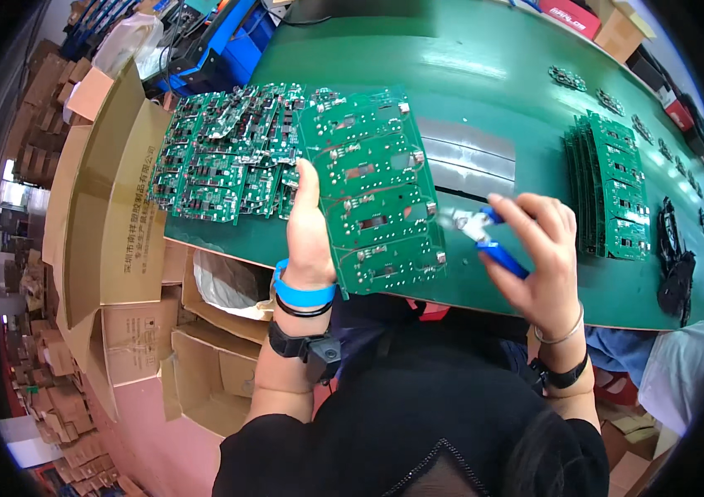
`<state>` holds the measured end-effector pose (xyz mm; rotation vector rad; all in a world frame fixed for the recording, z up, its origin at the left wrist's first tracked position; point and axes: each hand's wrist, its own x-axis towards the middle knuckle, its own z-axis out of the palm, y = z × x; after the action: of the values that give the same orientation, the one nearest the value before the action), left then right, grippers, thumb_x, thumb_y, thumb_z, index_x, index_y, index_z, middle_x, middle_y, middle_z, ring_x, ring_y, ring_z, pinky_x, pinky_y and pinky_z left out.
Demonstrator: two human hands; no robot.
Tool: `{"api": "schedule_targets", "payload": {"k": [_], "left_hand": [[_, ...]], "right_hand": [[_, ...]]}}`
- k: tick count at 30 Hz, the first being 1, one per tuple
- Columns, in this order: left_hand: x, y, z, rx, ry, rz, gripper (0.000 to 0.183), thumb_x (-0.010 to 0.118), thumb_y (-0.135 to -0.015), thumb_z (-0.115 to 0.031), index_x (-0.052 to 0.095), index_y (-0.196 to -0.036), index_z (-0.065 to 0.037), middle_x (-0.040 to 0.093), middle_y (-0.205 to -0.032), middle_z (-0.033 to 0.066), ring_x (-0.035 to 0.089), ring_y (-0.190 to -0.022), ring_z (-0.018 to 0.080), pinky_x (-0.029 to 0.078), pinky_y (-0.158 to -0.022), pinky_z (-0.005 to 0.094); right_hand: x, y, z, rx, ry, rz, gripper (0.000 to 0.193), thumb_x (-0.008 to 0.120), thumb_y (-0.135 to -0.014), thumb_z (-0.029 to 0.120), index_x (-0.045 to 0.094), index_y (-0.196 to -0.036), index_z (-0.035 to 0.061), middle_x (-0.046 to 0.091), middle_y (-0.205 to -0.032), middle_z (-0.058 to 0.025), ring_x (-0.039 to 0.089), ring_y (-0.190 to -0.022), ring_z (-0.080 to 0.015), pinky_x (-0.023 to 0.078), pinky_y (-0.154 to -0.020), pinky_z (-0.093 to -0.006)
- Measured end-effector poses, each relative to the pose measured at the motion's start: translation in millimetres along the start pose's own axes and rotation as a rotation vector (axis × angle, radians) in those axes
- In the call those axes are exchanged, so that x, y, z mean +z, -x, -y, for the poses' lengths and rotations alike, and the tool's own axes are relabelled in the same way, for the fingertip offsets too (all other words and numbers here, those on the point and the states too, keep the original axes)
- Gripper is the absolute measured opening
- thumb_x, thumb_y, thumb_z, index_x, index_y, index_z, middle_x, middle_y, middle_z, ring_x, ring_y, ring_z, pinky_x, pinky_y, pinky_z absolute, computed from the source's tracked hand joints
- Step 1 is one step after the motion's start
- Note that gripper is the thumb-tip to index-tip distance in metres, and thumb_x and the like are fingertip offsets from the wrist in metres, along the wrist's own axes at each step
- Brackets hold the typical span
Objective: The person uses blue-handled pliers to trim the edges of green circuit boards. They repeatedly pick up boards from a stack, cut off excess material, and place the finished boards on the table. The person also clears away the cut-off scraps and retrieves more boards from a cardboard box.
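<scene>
A green circuit board panel (377,195) is held up by my left hand (310,232). The thumb lies on its left edge and the other fingers are hidden behind it. My right hand (538,261) is closed round blue-handled cutting pliers (488,236). Their metal jaws are at the panel's right edge, beside a small metal part; whether they touch it I cannot tell. Behind the panel, a grey metal plate (472,161) lies on the green table. Many populated circuit boards (227,157) are heaped to the left.
A stack of board panels (609,186) stands on the green table (352,50) at the right. Small round board pieces (567,78) form a line along the far right, near a black cable bundle (675,261). Open cardboard boxes (124,232) stand by the table's left edge.
</scene>
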<state>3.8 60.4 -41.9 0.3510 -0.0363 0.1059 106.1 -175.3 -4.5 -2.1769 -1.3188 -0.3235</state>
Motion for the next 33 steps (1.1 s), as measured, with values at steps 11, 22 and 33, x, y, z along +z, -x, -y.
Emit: {"api": "schedule_targets", "payload": {"k": [11, 22, 33], "left_hand": [[13, -12, 4, 0.148, -0.505, -0.257, 0.072, 0.02, -0.098, -0.059, 0.036, -0.142, -0.004, 0.049, -0.135, 0.0216, 0.056, -0.116, 0.0375, 0.05, -0.093, 0.0529], [13, -12, 4, 0.166, -0.523, -0.246, 0.067, 0.023, -0.1, -0.056, 0.04, -0.138, -0.004, 0.054, -0.129, 0.0184, 0.06, -0.11, 0.0319, 0.053, -0.09, 0.0475], [10, -14, -2, 0.149, -0.455, -0.273, 0.074, 0.021, -0.097, -0.061, 0.038, -0.14, -0.004, 0.05, -0.135, 0.021, 0.056, -0.115, 0.0377, 0.05, -0.093, 0.054]], "right_hand": [[4, 2, 23, -0.143, 0.115, 0.189, 0.06, 0.075, -0.062, 0.025, 0.06, -0.119, 0.0116, 0.054, -0.104, -0.0077, 0.052, -0.097, -0.026, 0.035, -0.087, -0.0421], [4, -2, 27, -0.135, 0.17, 0.244, 0.059, 0.075, -0.064, 0.024, 0.059, -0.12, 0.0124, 0.053, -0.106, -0.0079, 0.051, -0.1, -0.0259, 0.035, -0.088, -0.0431], [7, -3, 26, -0.147, 0.151, 0.21, 0.063, 0.077, -0.06, 0.023, 0.059, -0.12, 0.0122, 0.053, -0.104, -0.0071, 0.051, -0.094, -0.025, 0.035, -0.082, -0.0417]]}}
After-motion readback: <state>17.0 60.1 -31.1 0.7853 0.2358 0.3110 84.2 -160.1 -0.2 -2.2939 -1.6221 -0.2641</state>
